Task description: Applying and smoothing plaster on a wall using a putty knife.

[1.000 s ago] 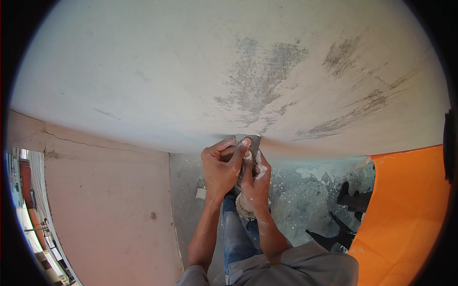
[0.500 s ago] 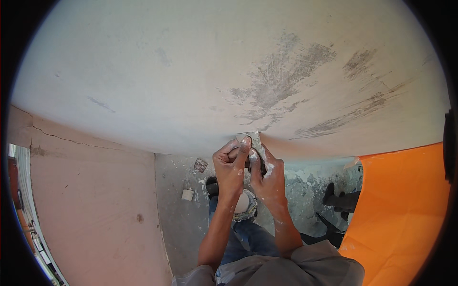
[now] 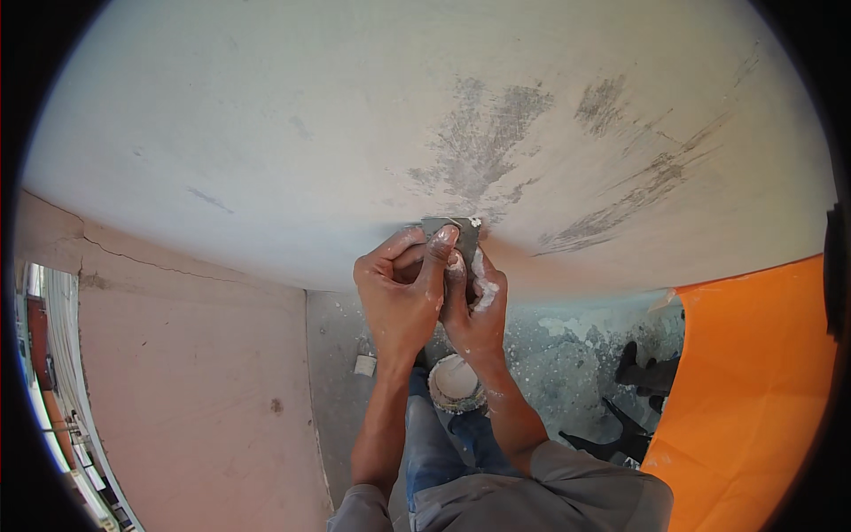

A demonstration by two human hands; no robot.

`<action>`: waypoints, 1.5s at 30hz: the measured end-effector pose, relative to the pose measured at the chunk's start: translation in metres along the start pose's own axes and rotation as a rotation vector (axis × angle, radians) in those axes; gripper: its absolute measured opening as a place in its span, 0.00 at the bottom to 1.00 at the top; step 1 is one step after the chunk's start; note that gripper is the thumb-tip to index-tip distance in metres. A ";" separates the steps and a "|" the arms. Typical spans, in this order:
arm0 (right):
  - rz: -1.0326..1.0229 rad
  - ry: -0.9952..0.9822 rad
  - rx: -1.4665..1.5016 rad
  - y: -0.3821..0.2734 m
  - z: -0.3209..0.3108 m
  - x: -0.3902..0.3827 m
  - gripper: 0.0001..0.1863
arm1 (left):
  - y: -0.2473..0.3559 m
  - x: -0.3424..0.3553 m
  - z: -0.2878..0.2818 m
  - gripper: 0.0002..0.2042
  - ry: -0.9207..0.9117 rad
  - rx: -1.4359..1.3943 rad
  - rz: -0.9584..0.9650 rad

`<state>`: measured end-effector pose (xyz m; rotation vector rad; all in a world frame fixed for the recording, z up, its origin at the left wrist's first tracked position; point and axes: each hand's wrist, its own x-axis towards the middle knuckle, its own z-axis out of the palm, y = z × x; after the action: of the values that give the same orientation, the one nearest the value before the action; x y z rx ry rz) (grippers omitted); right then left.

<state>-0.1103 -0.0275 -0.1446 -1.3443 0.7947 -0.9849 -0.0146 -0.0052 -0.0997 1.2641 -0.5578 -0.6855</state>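
Both hands meet in front of a pale wall [image 3: 292, 160] at the middle of the view. Between them is a flat grey scraper blade [image 3: 465, 232], its far edge at the wall surface, with a white smear at its corner. My left hand [image 3: 403, 279] is closed, its thumb pressed on the blade. My right hand [image 3: 476, 306] is closed around the scraper's lower part, white paste on its fingers; the handle is mostly hidden. Beyond the blade the wall bears a grey scuffed patch [image 3: 487, 133] and dark streaks [image 3: 638, 199].
Below my hands, between my legs, stands a bucket of whitish paste [image 3: 456, 379]. The floor [image 3: 567, 381] is spattered white. A small pale block [image 3: 364, 364] lies left of the bucket. An orange sheet [image 3: 745, 372] hangs at right, beside dark shoe-like shapes [image 3: 647, 372]. A cracked pinkish wall [image 3: 195, 372] is left.
My hands and the scraper have moved up and slightly left in the view, and more of the blade shows. The wall marks have shifted left and the bucket is more exposed.
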 end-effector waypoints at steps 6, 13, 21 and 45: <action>0.218 -0.070 -0.201 0.044 -0.033 -0.068 0.14 | -0.094 -0.074 -0.030 0.12 0.102 0.013 -0.332; 0.271 -0.198 -0.323 0.045 -0.079 -0.052 0.10 | -0.121 -0.065 -0.006 0.11 0.052 -0.255 -0.447; 0.058 0.054 -0.333 0.010 -0.051 -0.029 0.11 | -0.090 -0.043 0.018 0.07 -0.126 -0.298 -0.290; 0.105 0.194 -0.158 0.005 -0.029 -0.018 0.14 | -0.065 -0.031 0.033 0.11 -0.018 -0.070 -0.133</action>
<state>-0.1434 -0.0231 -0.1538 -1.3397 1.0986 -0.9962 -0.0695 -0.0140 -0.1562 1.2387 -0.4635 -0.8207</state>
